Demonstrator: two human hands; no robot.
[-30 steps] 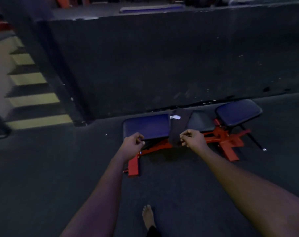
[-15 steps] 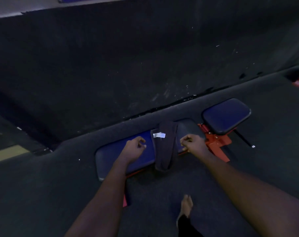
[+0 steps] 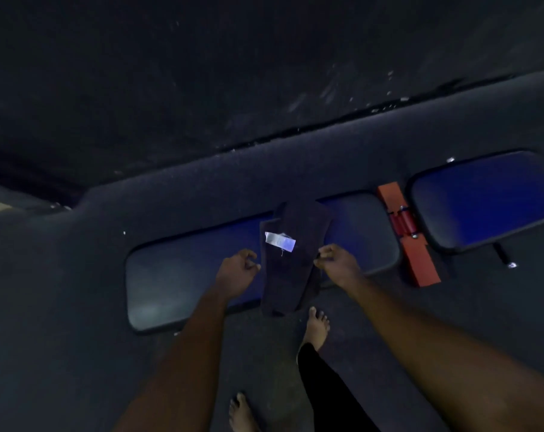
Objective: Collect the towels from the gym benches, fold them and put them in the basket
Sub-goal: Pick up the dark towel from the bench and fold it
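floor: dark grey carpet all around you
wall: dark, scuffed, white specks along its base
feet: yours, bare, both on the carpet

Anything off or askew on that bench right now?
Only the dark towel: it's draped crosswise and slightly skewed over the long blue bench pad, white label up, its near end hanging off the pad's front edge. No spill or damage visible, though the frame is dim.
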